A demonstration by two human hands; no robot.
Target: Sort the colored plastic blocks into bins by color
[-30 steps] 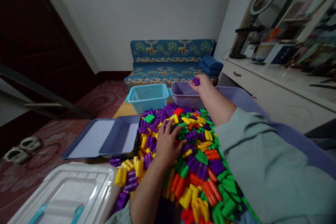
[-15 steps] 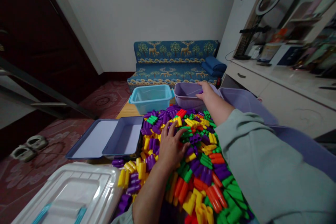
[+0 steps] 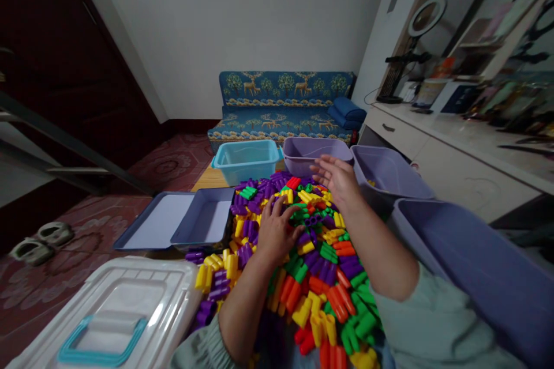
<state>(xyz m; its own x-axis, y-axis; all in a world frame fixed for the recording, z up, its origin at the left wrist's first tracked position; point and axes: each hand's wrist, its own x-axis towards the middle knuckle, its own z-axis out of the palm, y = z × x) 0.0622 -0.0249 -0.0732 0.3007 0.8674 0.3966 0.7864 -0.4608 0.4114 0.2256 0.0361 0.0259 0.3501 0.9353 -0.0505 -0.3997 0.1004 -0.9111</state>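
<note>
Plastic tube-shaped building blocks [image 3: 303, 277] in purple, yellow, green and red lie in a wide heap in front of me. On the heap rests my left hand [image 3: 277, 230], its fingers spread over the blocks and nothing seen in its grasp. My right hand [image 3: 335, 179] hovers above the far right of the heap, fingers apart, just in front of a purple bin [image 3: 318, 153]. Nothing shows in that hand. A second purple bin [image 3: 385, 170], with a bit of yellow inside, stands to its right.
Left of the far purple bin is a light blue bin [image 3: 246, 161]. A large purple bin [image 3: 471, 259] stands close on the right. At left lie an open shallow box [image 3: 205, 219] and a white lidded box [image 3: 125, 305] with a blue handle. A patterned sofa [image 3: 281, 112] stands beyond.
My right hand has come back out of the far purple bin toward me and over the heap, and its fingers have spread. The left hand stays on the blocks. The view has shifted slightly.
</note>
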